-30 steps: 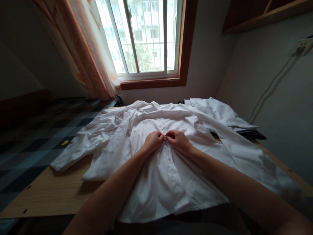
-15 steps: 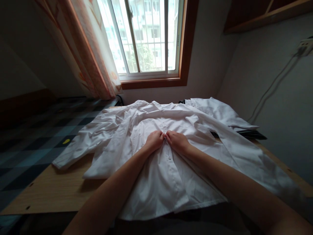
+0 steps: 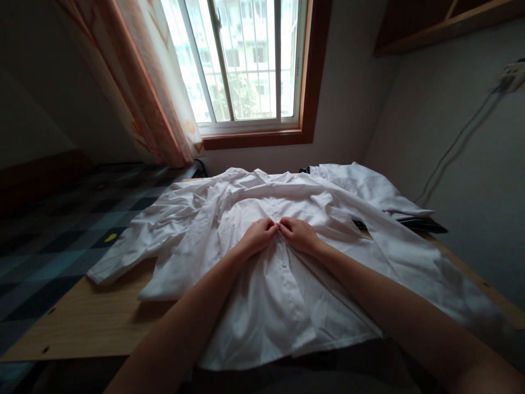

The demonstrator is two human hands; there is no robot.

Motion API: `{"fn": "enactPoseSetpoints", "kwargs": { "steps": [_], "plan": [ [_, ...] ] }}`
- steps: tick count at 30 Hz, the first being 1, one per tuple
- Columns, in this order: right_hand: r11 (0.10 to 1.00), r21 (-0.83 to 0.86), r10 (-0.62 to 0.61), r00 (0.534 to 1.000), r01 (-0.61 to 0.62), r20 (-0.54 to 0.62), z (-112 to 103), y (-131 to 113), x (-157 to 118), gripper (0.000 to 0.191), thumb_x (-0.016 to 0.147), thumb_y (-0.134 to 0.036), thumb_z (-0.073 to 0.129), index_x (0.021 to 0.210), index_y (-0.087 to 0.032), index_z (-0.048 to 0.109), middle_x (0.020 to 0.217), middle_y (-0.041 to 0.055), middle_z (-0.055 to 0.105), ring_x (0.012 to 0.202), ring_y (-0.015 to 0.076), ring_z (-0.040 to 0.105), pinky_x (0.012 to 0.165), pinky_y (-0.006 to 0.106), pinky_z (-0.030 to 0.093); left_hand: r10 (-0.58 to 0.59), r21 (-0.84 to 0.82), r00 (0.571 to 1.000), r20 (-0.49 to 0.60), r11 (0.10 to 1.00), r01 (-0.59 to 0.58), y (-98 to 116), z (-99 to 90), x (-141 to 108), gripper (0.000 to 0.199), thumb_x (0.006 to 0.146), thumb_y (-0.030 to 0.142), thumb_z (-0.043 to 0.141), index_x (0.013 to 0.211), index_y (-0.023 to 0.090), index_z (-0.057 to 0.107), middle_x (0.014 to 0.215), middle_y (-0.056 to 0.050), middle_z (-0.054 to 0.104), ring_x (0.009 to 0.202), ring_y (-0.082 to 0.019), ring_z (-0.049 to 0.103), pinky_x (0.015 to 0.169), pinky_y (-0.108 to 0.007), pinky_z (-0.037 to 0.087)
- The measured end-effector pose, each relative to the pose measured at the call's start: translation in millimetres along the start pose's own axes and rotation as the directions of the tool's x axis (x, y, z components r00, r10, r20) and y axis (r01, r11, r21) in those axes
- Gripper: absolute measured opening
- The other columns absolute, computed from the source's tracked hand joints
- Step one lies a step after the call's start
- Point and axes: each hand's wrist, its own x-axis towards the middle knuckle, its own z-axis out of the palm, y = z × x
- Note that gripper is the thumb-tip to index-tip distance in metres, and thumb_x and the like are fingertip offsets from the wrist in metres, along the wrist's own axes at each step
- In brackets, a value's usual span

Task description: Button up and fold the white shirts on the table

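A white button-up shirt lies spread front side up, its collar toward the window and its hem toward me. My left hand and my right hand meet at the middle of its front placket. Both have their fingers closed in a pinch on the shirt's front edges, fingertips touching. The button or buttonhole between them is hidden by the fingers. Below the hands, another button shows on the placket. The sleeves stretch out to the left and the right.
The shirt rests on a wooden board. Folded white clothing lies on dark striped fabric at the back right. A checkered bedspread is at left. Behind are a window and curtain; a cord hangs at right.
Both hands stay at the same place on the placket. The fingers have shifted only slightly, and the shirt lies as before.
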Motion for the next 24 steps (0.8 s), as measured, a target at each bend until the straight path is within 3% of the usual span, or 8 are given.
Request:
{"fn": "enactPoseSetpoints", "kwargs": {
  "steps": [16,24],
  "plan": [
    [1.000,-0.002,-0.005,0.999,0.005,-0.045,3.7,3.3,1.0,0.025,0.097,-0.029,0.050,0.081,-0.020,0.067,0.081,0.0048,0.071,0.074,0.0173,0.060,0.062,0.026,0.031,0.021,-0.010,1.000,-0.007,1.000,-0.021,3.4,0.7,-3.1,0.026,0.088,0.026,0.052,0.077,0.015,0.073,0.075,-0.005,0.072,0.070,-0.017,0.061,0.065,-0.026,0.040],
    [0.990,0.135,-0.043,0.999,0.047,-0.032,4.4,10.0,4.1,0.025,0.094,-0.028,0.053,0.075,-0.019,0.066,0.073,0.0018,0.068,0.069,0.0147,0.056,0.062,0.025,0.033,0.029,-0.028,1.000,0.011,0.999,-0.029,3.1,-1.2,-2.0,0.028,0.087,0.027,0.051,0.075,0.014,0.073,0.075,-0.007,0.073,0.069,-0.018,0.061,0.064,-0.027,0.039]
  ]
}}
